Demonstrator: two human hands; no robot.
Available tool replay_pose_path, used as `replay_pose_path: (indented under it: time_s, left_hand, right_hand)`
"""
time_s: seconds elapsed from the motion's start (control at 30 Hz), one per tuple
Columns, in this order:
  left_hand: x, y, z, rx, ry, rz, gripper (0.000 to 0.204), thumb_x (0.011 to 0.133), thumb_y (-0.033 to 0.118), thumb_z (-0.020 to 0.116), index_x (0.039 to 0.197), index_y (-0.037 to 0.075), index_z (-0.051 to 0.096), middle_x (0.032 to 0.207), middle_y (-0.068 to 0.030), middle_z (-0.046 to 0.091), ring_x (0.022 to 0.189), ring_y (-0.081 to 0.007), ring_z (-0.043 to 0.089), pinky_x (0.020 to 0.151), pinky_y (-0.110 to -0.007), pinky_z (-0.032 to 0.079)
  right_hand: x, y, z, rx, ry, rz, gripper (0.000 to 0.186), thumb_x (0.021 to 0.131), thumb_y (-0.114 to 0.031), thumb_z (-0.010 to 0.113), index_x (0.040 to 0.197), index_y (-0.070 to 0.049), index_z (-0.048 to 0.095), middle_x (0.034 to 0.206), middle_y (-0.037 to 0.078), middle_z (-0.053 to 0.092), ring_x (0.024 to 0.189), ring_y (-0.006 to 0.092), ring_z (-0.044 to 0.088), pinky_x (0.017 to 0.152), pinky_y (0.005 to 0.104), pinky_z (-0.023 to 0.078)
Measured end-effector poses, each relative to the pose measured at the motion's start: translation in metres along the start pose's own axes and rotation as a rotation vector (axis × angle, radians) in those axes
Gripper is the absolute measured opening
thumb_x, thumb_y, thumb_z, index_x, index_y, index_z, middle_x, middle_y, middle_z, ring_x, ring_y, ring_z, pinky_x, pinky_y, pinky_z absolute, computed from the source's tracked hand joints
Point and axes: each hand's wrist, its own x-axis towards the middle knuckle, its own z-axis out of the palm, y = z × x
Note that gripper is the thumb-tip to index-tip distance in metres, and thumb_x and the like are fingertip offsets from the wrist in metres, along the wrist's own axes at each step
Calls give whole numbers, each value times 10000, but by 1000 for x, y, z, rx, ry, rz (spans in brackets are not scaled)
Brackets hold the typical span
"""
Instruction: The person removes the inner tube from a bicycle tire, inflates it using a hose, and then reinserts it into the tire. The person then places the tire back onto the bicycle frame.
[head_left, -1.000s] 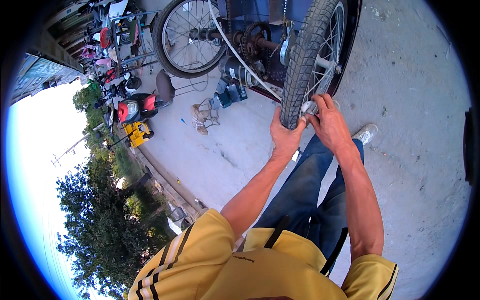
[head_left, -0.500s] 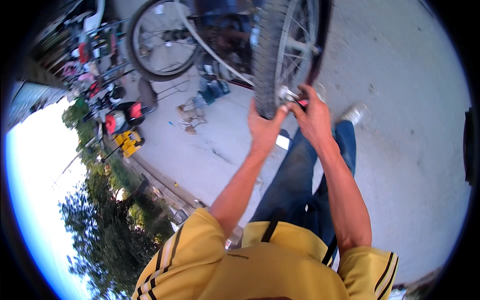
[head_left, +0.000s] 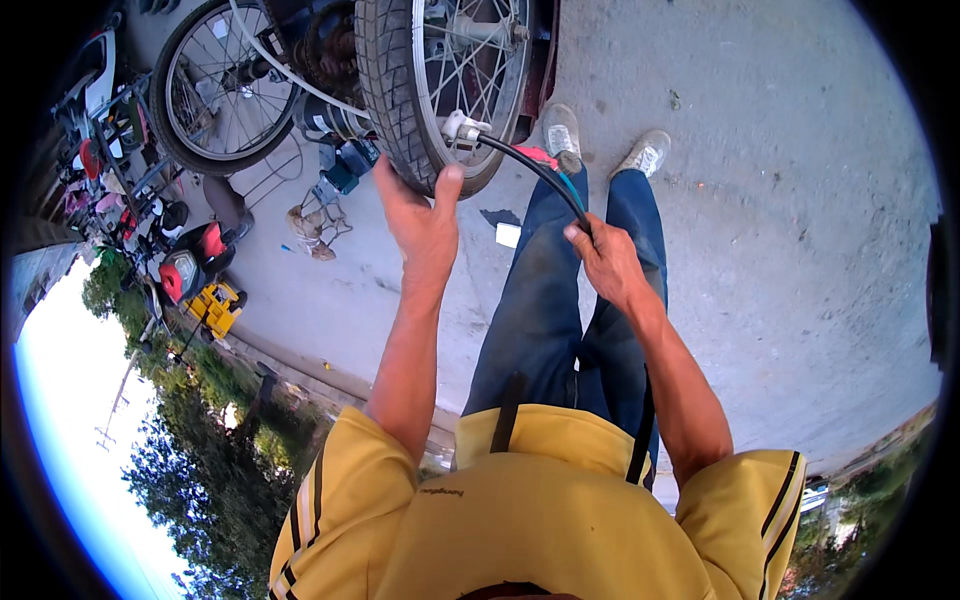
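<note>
A treaded bicycle tyre [head_left: 388, 90] stands before me, its spoked wheel rim [head_left: 427, 70] to the right. My left hand [head_left: 425, 225] is open at the tyre's lower end, thumb and fingers apart; whether it touches the rubber I cannot tell. At the rim's inner side sits a white and metal pump head [head_left: 463, 128]. From it a black hose [head_left: 530, 163] curves down to my right hand [head_left: 610, 262], which is closed around it. Beside the hose show a pink-red piece [head_left: 540, 156] and a teal strip.
Another bicycle wheel [head_left: 165, 95] lies at the upper left, near a dark green box-like thing [head_left: 350, 167]. A tan bundle with cords [head_left: 312, 232] and a white box [head_left: 508, 235] are on the concrete. Further left are a yellow wheeled thing [head_left: 214, 308] and several parked vehicles.
My hands have parted: the right drew back toward me, now gripping the hose, while the left stayed by the tyre. The view has shifted, so the wheel appears further left and higher.
</note>
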Motion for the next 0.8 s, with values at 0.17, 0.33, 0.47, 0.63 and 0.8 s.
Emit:
replay_pose_path:
  time_s: [0.17,0.33,0.47,0.63,0.8]
  left_hand:
    - [-61,-70,-32,-137,190,-151,526,993,215,662,1407,-31,452,1390,-158,555,1280,-250,534,1129,-402,405]
    - [-116,-200,-14,-138,-181,-786,719,918,233,749,1499,13,387,1435,-119,527,1315,-238,510,1129,-374,381]
    - [-111,-248,52,-411,-162,-982,705,905,221,758,1489,78,390,1359,-52,559,1261,-185,523,1081,-384,418]
    - [-80,-284,131,-734,-100,-924,591,902,194,760,1411,145,463,1231,6,582,1060,-140,571,855,-352,475]
    - [-48,-271,159,-866,72,-1000,394,898,188,763,1248,105,600,945,-10,646,821,-127,611,661,-305,495]
  right_hand:
    - [-19,-14,-7,123,35,65,305,1032,-287,609,1017,17,629,728,219,616,684,400,616,661,444,480]
    - [-38,-40,-10,180,7,78,290,1031,-276,623,1015,13,638,671,150,595,602,282,594,621,376,485]
    - [-47,-58,-16,205,-17,105,262,1043,-256,609,1012,2,642,630,87,580,567,175,578,582,324,475]
    - [-58,-70,-11,372,-37,162,254,1059,-231,592,971,7,611,666,43,573,605,119,562,592,292,482]
    - [-67,-82,-18,515,-32,186,286,1075,-252,573,951,5,589,701,36,547,642,117,537,624,289,491]
